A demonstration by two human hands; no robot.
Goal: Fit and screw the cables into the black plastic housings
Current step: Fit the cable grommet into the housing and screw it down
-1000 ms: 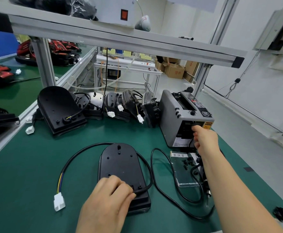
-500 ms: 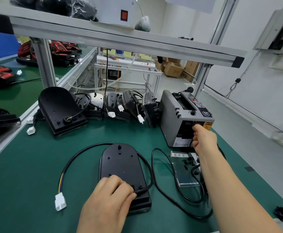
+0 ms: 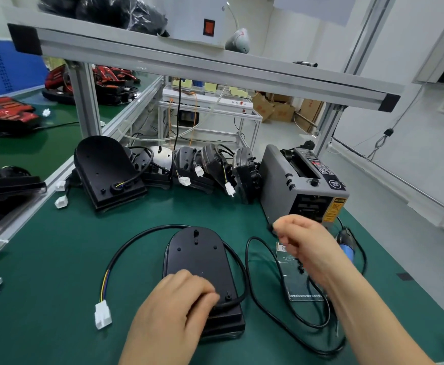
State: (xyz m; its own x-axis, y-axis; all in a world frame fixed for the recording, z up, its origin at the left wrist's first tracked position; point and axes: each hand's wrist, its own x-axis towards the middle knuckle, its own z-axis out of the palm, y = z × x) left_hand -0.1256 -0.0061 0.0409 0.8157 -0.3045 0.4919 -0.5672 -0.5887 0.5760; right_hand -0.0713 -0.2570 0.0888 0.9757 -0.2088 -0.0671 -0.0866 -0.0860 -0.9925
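On the green mat (image 3: 44, 285) the black housing (image 3: 198, 256) lies flat at the centre of the bench, rounded end toward 12 o'clock. Its cable (image 3: 126, 248) leaves the 5 o'clock corner, curves round the 12 o'clock end and runs down to a white connector (image 3: 102, 314) at 8 o'clock. The left hand (image 3: 173, 312) lies over the housing's 6 o'clock end, knuckles up and fingers curled down, holding the cable at the point where it enters the plastic. The right hand (image 3: 305, 243) hangs in the air at 3 o'clock from the housing, blurred, with its fingers curled in and the thumb against the forefinger; whether anything is pinched there cannot be told. Just beyond it, at 2 o'clock, stands a grey tape dispenser (image 3: 289, 185). Under the right forearm lie a clear bag (image 3: 294, 288) and a second black lead (image 3: 263, 309). Further housings (image 3: 105, 167) are lined up from 11 to 1 o'clock.
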